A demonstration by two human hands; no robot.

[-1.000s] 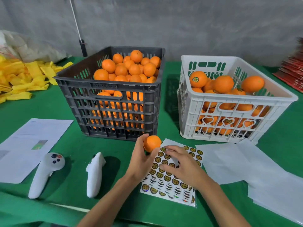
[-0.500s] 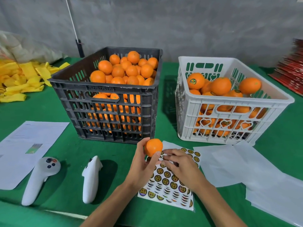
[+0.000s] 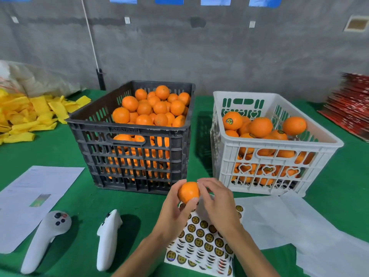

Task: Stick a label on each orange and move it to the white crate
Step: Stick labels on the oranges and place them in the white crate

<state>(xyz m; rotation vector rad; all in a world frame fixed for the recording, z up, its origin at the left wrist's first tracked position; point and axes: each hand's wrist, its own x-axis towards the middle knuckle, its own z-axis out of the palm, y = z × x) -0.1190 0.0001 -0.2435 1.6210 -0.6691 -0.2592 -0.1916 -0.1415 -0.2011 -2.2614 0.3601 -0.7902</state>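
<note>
My left hand (image 3: 175, 210) grips one orange (image 3: 187, 191) above the table, in front of the gap between the two crates. My right hand (image 3: 216, 202) is beside it, its fingertips on the orange's right side; whether they pinch a label is hidden. Under both hands lies the label sheet (image 3: 201, 244) with several round gold-and-black stickers. The black crate (image 3: 127, 128) is piled high with unlabelled oranges. To its right stands the white crate (image 3: 279, 145), holding several oranges, some with a visible label.
Two white controllers (image 3: 46, 236) (image 3: 108, 234) lie on the green cloth at the lower left, next to a printed paper (image 3: 34, 196). White backing sheets (image 3: 299, 226) lie lower right. Yellow foam sleeves (image 3: 30, 114) pile at far left, red packs (image 3: 351, 100) at far right.
My right hand has left the label sheet and risen to the orange. The left hand has lifted the orange a little higher. The head camera has tilted up.
</note>
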